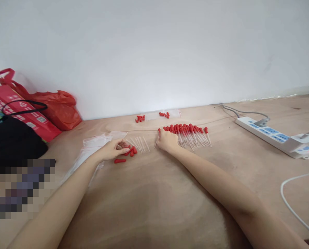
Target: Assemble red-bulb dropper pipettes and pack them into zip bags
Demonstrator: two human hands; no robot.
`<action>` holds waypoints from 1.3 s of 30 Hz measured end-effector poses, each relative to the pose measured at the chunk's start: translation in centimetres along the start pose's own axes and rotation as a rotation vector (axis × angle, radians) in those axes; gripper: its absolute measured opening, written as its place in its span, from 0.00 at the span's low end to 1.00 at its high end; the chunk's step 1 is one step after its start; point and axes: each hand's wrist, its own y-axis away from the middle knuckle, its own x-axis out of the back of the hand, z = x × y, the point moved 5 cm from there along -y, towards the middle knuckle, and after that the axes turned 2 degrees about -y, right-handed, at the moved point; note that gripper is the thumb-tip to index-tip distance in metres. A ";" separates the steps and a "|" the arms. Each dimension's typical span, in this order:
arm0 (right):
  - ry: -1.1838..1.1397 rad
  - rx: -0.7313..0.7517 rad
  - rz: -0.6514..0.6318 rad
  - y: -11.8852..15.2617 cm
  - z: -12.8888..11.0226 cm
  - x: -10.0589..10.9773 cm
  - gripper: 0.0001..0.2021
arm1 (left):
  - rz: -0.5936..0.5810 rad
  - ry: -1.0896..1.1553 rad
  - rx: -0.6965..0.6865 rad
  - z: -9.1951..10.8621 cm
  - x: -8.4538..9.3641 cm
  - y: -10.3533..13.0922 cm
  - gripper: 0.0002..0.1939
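My left hand has its fingers curled at a small pile of red rubber bulbs, with one bulb at the thumb and fingertips. A single red bulb lies apart, nearer to me. Several thin see-through pipette tubes without bulbs lie side by side between my hands. My right hand is closed on a dropper, its red bulb pointing away from me and its thin tube towards me. To the right of that hand, a row of several droppers with red bulbs lies on the table, partly hidden by the hand.
Near the wall lie a plastic bag and more red bulbs. Flat plastic bags rest under my left wrist. Red shopping bags and a black cloth item stand left. A white power strip with cables lies right.
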 end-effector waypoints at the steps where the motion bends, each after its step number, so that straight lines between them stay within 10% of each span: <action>1: 0.000 0.005 0.002 0.1 0.0 0.0 0.11 | -0.001 0.029 -0.007 -0.2 -0.1 -0.1 0.16; 23: -0.005 0.119 -0.130 1.1 -4.5 -0.7 0.13 | 0.191 0.120 -0.120 -0.9 -2.2 -1.4 0.17; 32: -0.125 0.074 -0.036 3.0 0.9 1.9 0.13 | 0.334 0.055 -0.137 0.1 -1.9 -1.2 0.19; 39: -0.465 0.358 0.129 5.8 5.6 2.4 0.08 | 0.348 -0.041 -0.374 5.1 -6.0 1.6 0.12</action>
